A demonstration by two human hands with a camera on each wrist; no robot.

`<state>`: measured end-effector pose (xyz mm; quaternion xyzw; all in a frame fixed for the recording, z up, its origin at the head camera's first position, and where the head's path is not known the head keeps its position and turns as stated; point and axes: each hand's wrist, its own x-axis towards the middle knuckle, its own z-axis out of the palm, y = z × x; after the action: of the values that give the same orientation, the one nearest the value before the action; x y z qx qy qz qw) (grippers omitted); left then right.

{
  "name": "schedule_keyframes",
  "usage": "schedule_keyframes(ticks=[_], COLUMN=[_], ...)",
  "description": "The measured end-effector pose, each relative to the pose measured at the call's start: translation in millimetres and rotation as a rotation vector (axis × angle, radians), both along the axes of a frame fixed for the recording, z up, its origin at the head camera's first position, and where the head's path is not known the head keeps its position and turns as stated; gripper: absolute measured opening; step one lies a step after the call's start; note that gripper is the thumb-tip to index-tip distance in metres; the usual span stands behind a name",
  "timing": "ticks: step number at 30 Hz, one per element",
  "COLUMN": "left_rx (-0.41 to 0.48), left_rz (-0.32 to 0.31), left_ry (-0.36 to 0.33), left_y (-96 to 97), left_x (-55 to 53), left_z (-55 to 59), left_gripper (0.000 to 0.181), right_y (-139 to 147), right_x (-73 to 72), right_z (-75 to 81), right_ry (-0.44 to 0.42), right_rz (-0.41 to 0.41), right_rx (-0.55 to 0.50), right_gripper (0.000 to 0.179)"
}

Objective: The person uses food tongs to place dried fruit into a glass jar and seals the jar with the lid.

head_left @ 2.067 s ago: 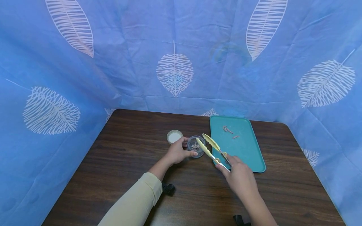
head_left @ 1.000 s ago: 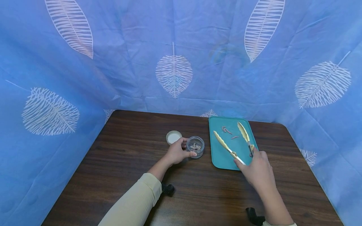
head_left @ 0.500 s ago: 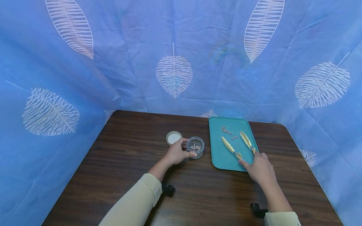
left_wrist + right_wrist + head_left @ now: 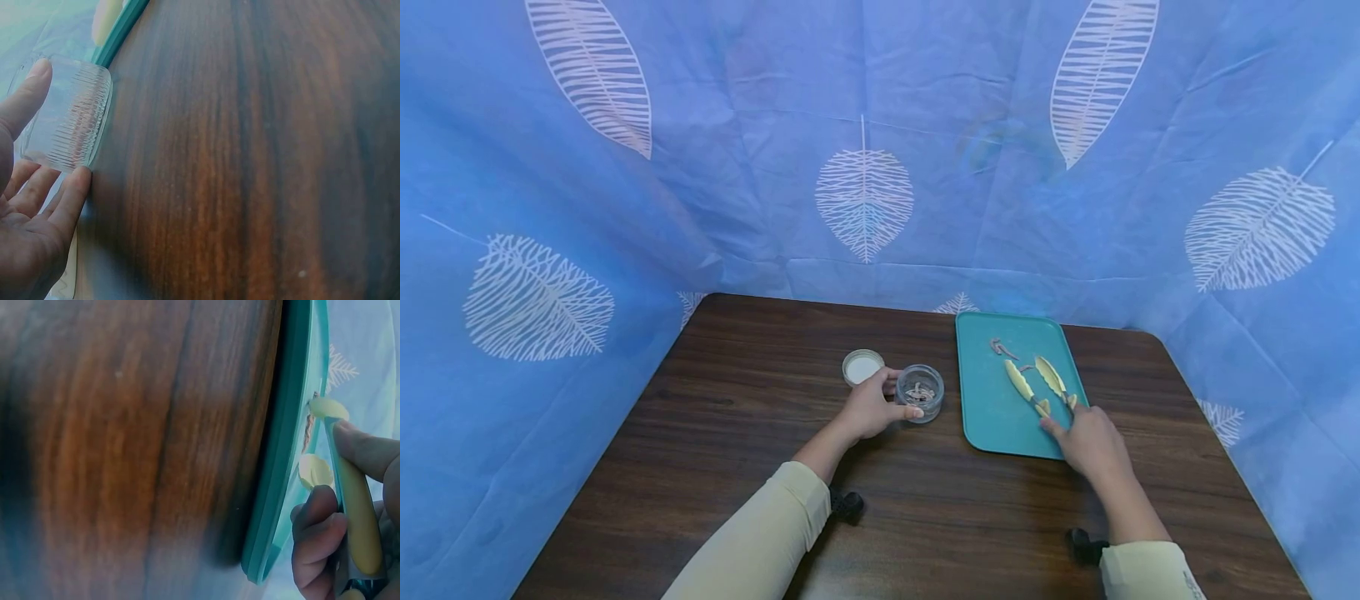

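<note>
Just now my right hand (image 4: 1093,442) took the yellow-tipped tongs (image 4: 1018,382) from over the clear jar (image 4: 934,411) to the teal tray (image 4: 988,417), and the tips came closer together. They sit around one small pink strip (image 4: 1026,367) on the tray, with a gap between, so I think grabbing it isn't done yet. My right fingers and thumb pinch the tongs. My left hand (image 4: 868,408) grips the jar, where more pink strips (image 4: 920,391) lie.
</note>
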<state>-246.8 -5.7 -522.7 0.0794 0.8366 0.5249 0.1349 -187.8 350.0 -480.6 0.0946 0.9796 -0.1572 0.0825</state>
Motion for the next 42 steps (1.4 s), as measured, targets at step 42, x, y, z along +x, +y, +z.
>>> schedule_keyframes(ticks=[42], left_rx=[-0.035], left_rz=[-0.002], left_ry=[0.004], left_y=[0.9], left_x=[-3.2], left_z=[-0.7], left_gripper=[0.075], right_y=[-94], right_x=[43.2], right_z=[35.9], right_ry=[0.374], right_rz=[0.241], right_rx=[0.007], right_gripper=[0.066])
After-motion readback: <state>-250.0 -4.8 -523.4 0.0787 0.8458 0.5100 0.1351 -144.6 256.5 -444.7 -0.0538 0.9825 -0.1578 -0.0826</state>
